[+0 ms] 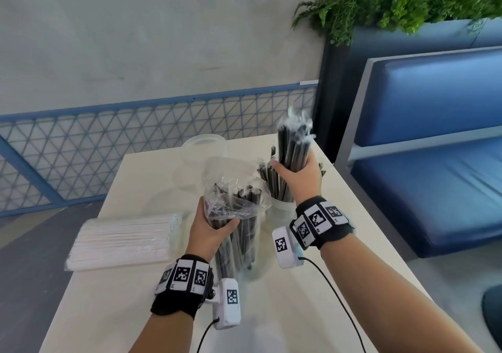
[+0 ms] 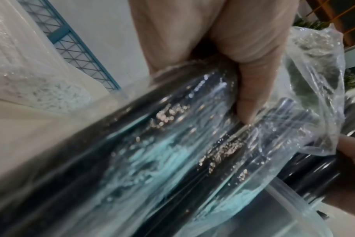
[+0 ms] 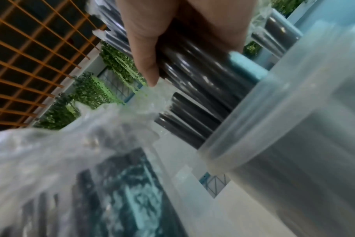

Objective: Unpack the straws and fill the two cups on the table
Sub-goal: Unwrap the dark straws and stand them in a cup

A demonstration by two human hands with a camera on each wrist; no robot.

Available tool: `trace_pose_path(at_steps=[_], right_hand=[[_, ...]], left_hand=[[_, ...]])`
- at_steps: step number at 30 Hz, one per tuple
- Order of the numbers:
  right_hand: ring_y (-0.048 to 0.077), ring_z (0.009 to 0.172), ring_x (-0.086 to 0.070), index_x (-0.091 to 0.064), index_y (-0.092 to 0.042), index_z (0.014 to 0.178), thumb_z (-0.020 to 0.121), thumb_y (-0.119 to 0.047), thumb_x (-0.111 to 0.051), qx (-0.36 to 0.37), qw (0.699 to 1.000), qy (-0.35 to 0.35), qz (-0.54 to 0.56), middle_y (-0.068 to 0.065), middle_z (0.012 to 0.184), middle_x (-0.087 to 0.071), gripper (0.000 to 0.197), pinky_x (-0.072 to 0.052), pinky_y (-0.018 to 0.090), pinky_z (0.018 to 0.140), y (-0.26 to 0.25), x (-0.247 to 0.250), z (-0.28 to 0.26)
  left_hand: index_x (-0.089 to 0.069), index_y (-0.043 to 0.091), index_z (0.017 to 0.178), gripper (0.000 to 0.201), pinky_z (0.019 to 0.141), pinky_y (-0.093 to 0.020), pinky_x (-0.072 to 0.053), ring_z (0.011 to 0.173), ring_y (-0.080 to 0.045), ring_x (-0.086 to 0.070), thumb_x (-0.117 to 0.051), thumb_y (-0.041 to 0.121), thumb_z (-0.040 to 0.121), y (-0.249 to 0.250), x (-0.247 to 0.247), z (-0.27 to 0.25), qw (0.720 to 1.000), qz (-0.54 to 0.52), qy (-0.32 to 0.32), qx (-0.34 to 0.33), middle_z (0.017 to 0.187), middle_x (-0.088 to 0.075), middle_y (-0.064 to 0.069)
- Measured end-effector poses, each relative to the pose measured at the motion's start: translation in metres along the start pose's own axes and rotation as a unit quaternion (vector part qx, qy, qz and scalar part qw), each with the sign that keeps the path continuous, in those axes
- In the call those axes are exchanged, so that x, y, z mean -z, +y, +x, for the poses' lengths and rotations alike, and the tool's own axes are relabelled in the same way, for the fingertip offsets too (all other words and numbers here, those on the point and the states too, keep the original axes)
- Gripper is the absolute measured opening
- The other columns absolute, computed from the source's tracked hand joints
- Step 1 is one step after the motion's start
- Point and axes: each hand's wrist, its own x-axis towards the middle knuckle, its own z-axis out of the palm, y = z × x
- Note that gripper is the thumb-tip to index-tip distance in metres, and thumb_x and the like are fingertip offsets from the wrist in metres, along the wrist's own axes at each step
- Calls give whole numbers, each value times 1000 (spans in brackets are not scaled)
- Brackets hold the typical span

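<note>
Head view showed the left hand [image 1: 214, 227] wrapped around a clear bag of black straws [image 1: 239, 216] standing on the pale counter [image 1: 114, 298], while the right hand [image 1: 298, 173] clutched a loose bundle of black straws [image 1: 294, 146] above a translucent cup [image 1: 281, 211] already holding some. A second cup [image 1: 203, 143], seemingly unfilled though blurred, stood farther back, and a pack of white straws [image 1: 125, 238] lay to the left.

text: none legible | wrist bands [image 1: 187, 274]: coded square markers only
</note>
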Motion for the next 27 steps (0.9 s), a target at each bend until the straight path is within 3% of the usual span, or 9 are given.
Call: trace_pose_path(at_steps=[3, 7, 9, 13, 15, 17, 20, 23, 27], right_hand=[[-8, 75, -55, -50, -10, 113, 72, -14, -77, 50, 998, 30, 7, -20, 84, -52, 49, -39, -1, 65, -5, 3, 2], [-20, 76, -52, -49, -16, 116, 78, -4, -67, 121, 993, 8, 17, -24, 88, -51, 44, -37, -3, 69, -10, 4, 2], [-15, 85, -53, -54, -21, 112, 84, -8, -59, 124, 992, -12, -34, -23, 96, -55, 31, -37, 2, 76, -1, 2, 3], [15, 106, -55, -65, -16, 101, 88, -16, -58, 34, 989, -64, -128, 1, 115, -61, 15, -41, 22, 91, 24, -3, 4], [17, 108, -49, -63, -14, 108, 83, -23, -64, 114, 981, -1, -155, 5, 117, -55, 26, -36, 22, 98, 20, -1, -1], [12, 102, -49, -61, -14, 107, 83, -26, -63, 228, 965, 46, -121, 4, 112, -54, 27, -33, 12, 95, 2, 0, -13], [10, 83, -55, -63, -12, 99, 86, -24, -56, 276, 950, -81, -120, 3, 98, -60, 19, -47, 19, 81, -13, -5, -36], [16, 99, -56, -55, -16, 119, 84, -32, -62, 208, 931, -210, -216, 3, 111, -60, 38, -47, 30, 92, -2, -13, -50], [17, 118, -53, -43, -16, 133, 79, -33, -70, 133, 925, -289, -206, 5, 126, -58, 63, -38, 19, 96, 10, -16, -55]], left_hand=[[-45, 27, 124, 65, 100, -36, -45, 106, -10, -58, -78, 7, 71, 3, -1, -2, 1000, -1, 1, 2, 113, -61, 8], [-45, 27, 122, 63, 96, -29, -44, 99, -1, -57, -77, 7, 72, 4, -3, -5, 1000, 0, 0, 4, 107, -59, 16], [-46, 24, 125, 65, 97, -31, -44, 103, -6, -58, -78, 8, 71, 3, -3, -4, 1000, 3, 0, 5, 112, -61, 10], [-45, 21, 129, 69, 96, -31, -45, 108, -13, -58, -78, 9, 70, 1, -2, -5, 1000, 6, 1, 4, 117, -61, 3], [-45, 22, 128, 68, 93, -29, -46, 105, -11, -59, -78, 8, 70, 1, -2, -6, 1000, -1, 0, 5, 115, -61, 4], [-45, 22, 126, 66, 89, -25, -46, 101, -6, -59, -77, 6, 71, 2, -1, -7, 1000, -9, -1, 3, 111, -61, 7], [-47, 23, 123, 64, 89, -26, -46, 100, -1, -59, -78, 5, 70, 0, 1, -6, 1000, -19, 2, -1, 109, -62, 9], [-49, 26, 118, 61, 92, -30, -48, 103, -7, -61, -78, 4, 69, -3, 3, -4, 1000, -17, 2, -16, 109, -64, 7], [-49, 38, 108, 59, 81, -16, -49, 98, 1, -62, -80, 9, 67, -2, 5, -6, 999, -17, -17, -34, 106, -64, 12]])
